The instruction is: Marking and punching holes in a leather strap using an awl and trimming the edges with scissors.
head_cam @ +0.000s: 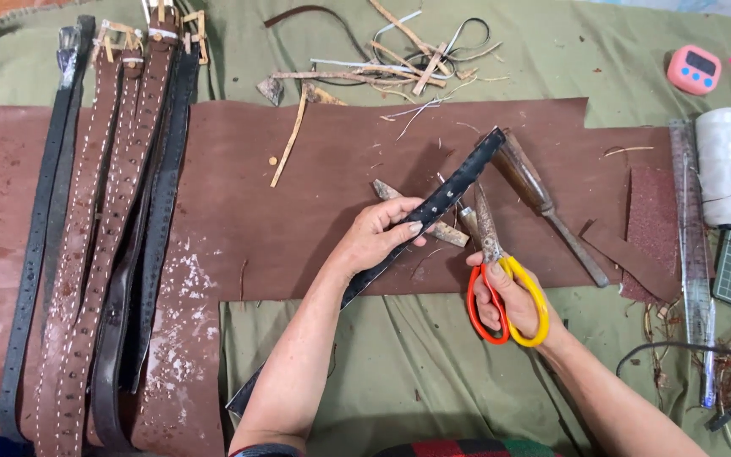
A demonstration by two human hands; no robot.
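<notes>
The left hand [378, 233] clamps fingers around a black strap [433, 207] lying diagonally across the brown leather sheet [298, 195]. The right hand [509, 300] grips scissors [501, 283] just beside it, blades nearly together. Finished belts [103, 211] crowd the sheet's left edge.

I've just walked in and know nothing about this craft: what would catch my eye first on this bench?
Probably the scissors, with one red and one yellow handle, in the right hand at centre. Beside them the left hand holds a black strap slanting across the brown leather sheet. At far left lies a row of belts, and a white thread spool sits at right.
</notes>
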